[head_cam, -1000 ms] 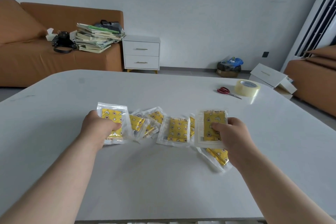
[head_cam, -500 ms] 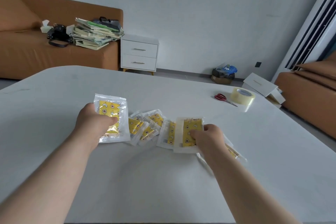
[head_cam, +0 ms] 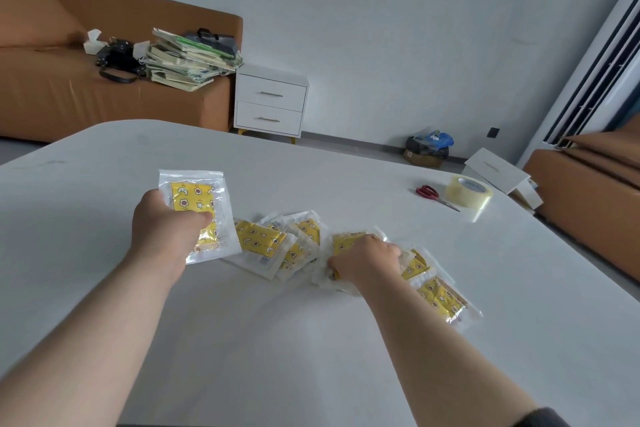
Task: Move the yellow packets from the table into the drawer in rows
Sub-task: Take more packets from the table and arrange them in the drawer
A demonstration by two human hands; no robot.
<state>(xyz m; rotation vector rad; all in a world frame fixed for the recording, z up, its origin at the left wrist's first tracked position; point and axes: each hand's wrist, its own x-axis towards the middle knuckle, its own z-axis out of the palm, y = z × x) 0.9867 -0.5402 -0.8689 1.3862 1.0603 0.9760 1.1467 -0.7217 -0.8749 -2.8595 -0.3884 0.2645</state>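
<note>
Left hand (head_cam: 162,229): curled round 1 yellow packet (head_cam: 194,198), thumb across its face, at the left end of the row.
Right hand (head_cam: 363,258): fingers bent over a blurred packet (head_cam: 346,243) in the pile, gripping it.
Loose packets (head_cam: 263,243): overlapping in a ragged row on the table (head_cam: 277,357), between and beside both hands.
Nightstand (head_cam: 270,104): beyond the table, against the wall, 2 drawers closed.
Scissors (head_cam: 431,193), tape roll (head_cam: 467,192): just beside each other, far right of the table.

Blurred right hand (head_cam: 365,258) over crumpled packets (head_cam: 344,242), its fingers hidden beneath, orange sofa (head_cam: 52,90) cut off at left edge
</note>
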